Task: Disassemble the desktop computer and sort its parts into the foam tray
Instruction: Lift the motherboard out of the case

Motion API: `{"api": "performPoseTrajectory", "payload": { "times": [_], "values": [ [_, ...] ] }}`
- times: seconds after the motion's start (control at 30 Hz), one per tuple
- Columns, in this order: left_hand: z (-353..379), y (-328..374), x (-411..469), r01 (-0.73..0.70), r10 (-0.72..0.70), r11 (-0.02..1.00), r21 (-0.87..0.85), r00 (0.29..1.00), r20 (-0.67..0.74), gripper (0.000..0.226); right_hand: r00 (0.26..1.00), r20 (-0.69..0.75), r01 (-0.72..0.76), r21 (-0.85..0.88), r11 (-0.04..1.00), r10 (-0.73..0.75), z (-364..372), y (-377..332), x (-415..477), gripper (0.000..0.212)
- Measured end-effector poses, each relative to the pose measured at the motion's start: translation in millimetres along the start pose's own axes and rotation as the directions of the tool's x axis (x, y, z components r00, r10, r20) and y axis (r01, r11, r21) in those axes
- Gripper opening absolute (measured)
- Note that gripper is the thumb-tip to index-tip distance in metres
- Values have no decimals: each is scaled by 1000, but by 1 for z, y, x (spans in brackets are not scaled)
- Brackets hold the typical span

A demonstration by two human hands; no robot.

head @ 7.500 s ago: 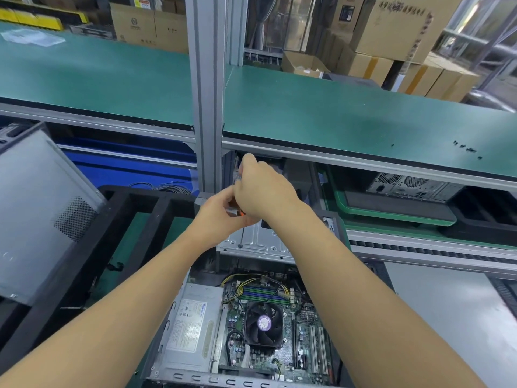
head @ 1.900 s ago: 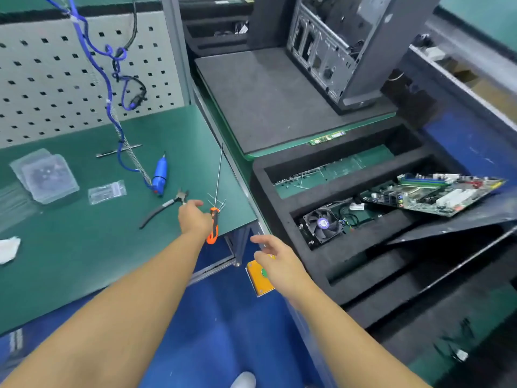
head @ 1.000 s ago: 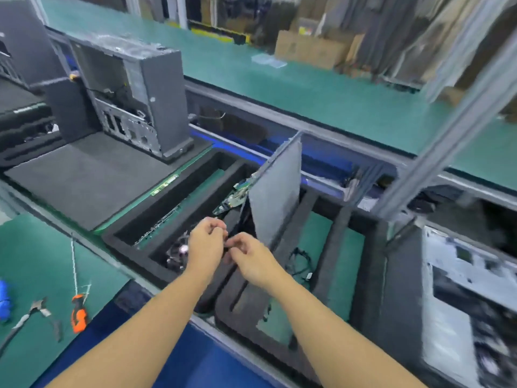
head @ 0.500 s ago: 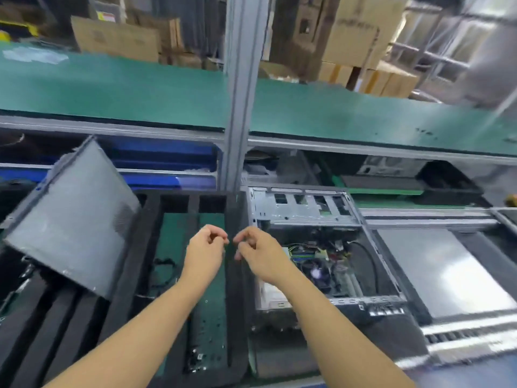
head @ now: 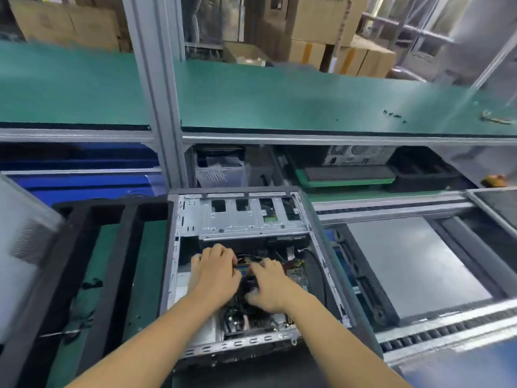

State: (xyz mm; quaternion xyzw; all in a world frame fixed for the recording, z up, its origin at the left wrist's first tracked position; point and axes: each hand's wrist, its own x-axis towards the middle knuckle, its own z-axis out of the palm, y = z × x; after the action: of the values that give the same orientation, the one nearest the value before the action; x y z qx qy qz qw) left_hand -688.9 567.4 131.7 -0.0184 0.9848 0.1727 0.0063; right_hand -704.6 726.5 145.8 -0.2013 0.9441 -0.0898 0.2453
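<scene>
The desktop computer case (head: 243, 217) lies open in front of me, its metal drive cage at the far end. Both my hands are down inside it over the motherboard (head: 298, 277). My left hand (head: 214, 273) has its fingers bent down at a bundle of coloured wires (head: 242, 268); the fingertips are hidden. My right hand (head: 268, 287) lies with its fingers spread over the dark cooler area, thumb apart. The black foam tray (head: 123, 247) with its long green-floored slots sits just left of the case.
A grey side panel (head: 25, 261) leans in the tray at far left. A grey flat pad (head: 414, 261) lies right of the case, a roller track (head: 447, 329) in front of it. A green shelf (head: 279, 99) and an upright post (head: 156, 93) stand above.
My view swung from the tool bench and the tray back to the case. Both hands, held together above the tray edge half a second ago, have dropped into the case onto the board.
</scene>
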Motion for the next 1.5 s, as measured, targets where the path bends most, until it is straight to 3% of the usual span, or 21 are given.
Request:
{"api": "performPoseTrajectory", "payload": {
  "times": [0.1,0.23,0.4,0.67,0.87,1.07,1.23,1.3,1.4,1.5],
  "values": [
    [8,-1,9,55,-51,995,86,997,-50,21,990,124,84,-125,989,-68,10,21,4,90],
    [15,-2,11,91,-82,990,112,993,-83,24,980,60,199,-297,934,-189,23,36,13,94],
    [14,-1,10,119,-110,986,114,991,-82,22,965,32,261,-212,942,-260,31,43,21,104],
    [12,0,8,141,-131,987,74,984,-119,24,956,-67,275,-129,953,-285,27,49,35,103],
    [11,0,8,141,-131,988,61,981,-144,26,958,-33,280,-80,957,-283,22,53,53,101],
    [14,-3,9,126,-116,990,67,983,-146,23,940,-136,322,47,946,-313,15,55,58,84],
    [17,-6,10,108,-98,993,54,983,-152,18,878,-285,348,-169,922,-384,14,49,38,38],
    [17,-6,11,102,-93,993,61,985,-146,17,903,-159,357,-239,903,-399,11,51,28,22],
    [18,-7,10,96,-87,993,68,987,-133,17,949,104,315,-330,890,-297,13,59,18,21],
    [17,-6,9,97,-89,993,64,988,-128,18,961,194,258,-359,897,-198,19,62,17,21]
  ]
}}
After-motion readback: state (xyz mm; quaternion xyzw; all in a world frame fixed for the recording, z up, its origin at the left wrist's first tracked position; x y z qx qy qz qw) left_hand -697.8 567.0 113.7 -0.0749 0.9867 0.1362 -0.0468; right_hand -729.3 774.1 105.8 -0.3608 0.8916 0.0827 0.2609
